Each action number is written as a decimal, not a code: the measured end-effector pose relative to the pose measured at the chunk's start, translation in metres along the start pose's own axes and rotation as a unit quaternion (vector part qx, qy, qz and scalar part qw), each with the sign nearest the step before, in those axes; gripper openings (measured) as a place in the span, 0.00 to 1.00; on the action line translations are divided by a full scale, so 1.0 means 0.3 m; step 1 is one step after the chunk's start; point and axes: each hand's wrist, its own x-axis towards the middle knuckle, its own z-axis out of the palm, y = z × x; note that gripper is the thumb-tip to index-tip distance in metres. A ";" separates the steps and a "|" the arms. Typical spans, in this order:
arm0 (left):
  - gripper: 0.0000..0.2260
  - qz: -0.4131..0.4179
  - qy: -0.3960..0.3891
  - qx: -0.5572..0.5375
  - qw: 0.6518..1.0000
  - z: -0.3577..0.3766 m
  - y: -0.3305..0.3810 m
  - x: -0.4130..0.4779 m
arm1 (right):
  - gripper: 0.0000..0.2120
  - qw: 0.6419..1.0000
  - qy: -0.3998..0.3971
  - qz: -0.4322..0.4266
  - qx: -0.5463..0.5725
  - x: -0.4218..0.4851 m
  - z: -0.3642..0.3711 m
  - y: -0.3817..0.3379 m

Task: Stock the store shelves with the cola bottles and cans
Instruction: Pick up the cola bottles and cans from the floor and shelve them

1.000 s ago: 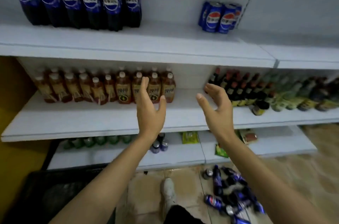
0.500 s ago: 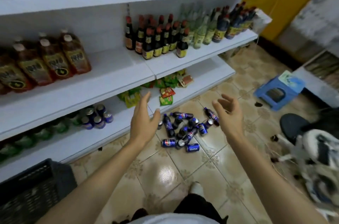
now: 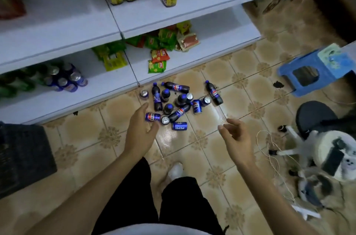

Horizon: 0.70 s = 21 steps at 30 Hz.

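Here, you stand over the cola pile (image 3: 174, 105) on the tiled floor (image 3: 86, 134), both arms stretched down toward it. Your left hand (image 3: 141, 130) hangs with fingers spread and relaxed, its grip empty. A cola can (image 3: 152, 117) lies on its side just past the fingertips, though from above you cannot tell whether they touch it. Your right hand (image 3: 237, 138) hovers with fingers loosely curled, its grip also empty, and a second can (image 3: 179, 126) lies between the two grips.

Ahead of both grips sprawl the cola bottles, one outlying bottle (image 3: 214, 93) set off toward the right grip's side of the heap. More cans are mixed in, some upright, some tipped over. Beyond the left grip a few blue cans (image 3: 65, 80) stand on the bottom shelf (image 3: 107, 86); whether they are cola is too blurred to say.

By this view the stocking looks far from finished: a dozen or so pieces remain on the floor, and neither grip has lifted anything. The step in hand appears to be gathering a load, probably the nearest cans. A black crate (image 3: 25, 157) sits well out on the left grip's side, and a blue stool (image 3: 306, 73) is well beyond the right.
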 end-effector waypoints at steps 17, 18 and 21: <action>0.16 -0.299 -0.232 -0.033 0.925 0.980 -0.728 0.432 | 0.22 0.940 -0.197 0.215 -0.176 0.793 0.596 0.948; 0.17 -0.316 -0.227 -0.036 0.921 1.051 -0.794 0.459 | 0.22 0.935 -0.207 0.226 -0.180 0.846 0.635 1.031; 0.18 -0.360 -0.196 -0.068 0.909 1.265 -0.995 0.544 | 0.25 0.935 -0.194 0.238 -0.178 1.012 0.757 1.276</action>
